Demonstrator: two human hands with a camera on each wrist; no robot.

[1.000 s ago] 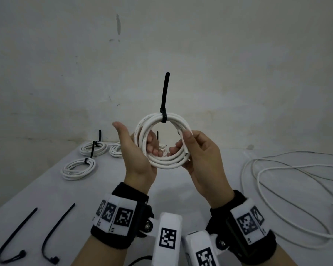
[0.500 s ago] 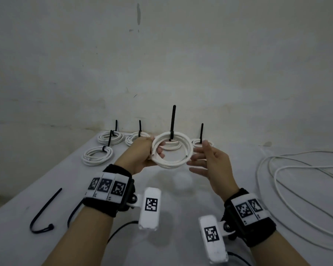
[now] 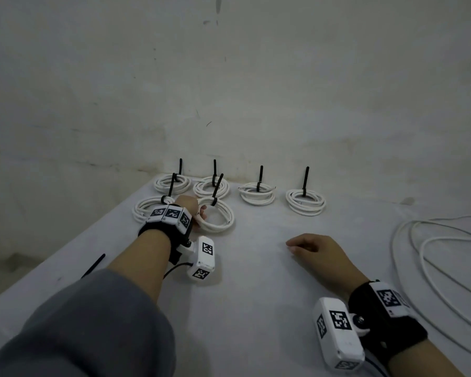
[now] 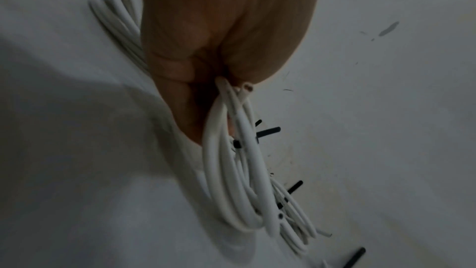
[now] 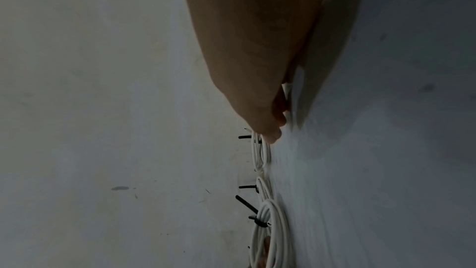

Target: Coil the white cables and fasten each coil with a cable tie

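My left hand (image 3: 195, 212) reaches far forward and pinches the near-left rim of a tied white cable coil (image 3: 219, 217) that lies on the white table (image 3: 256, 281). The coil's black cable tie (image 3: 215, 195) sticks up at its far side. In the left wrist view my thumb and fingers (image 4: 224, 76) close on the coil's strands (image 4: 231, 170), and two cut cable ends show there. My right hand (image 3: 307, 247) rests on the table with loosely curled fingers and holds nothing; its fingertips (image 5: 273, 133) hover near the surface.
Several other tied coils lie near the back wall, among them one far left (image 3: 147, 208), one at the back (image 3: 257, 193) and one to the right (image 3: 305, 202). Loose white cable (image 3: 433, 254) sprawls at the right. A spare black tie (image 3: 93, 266) lies by the left edge.
The right hand let go of the tied coil and came down onto the table. The left hand carried the coil forward and down among the other coils.
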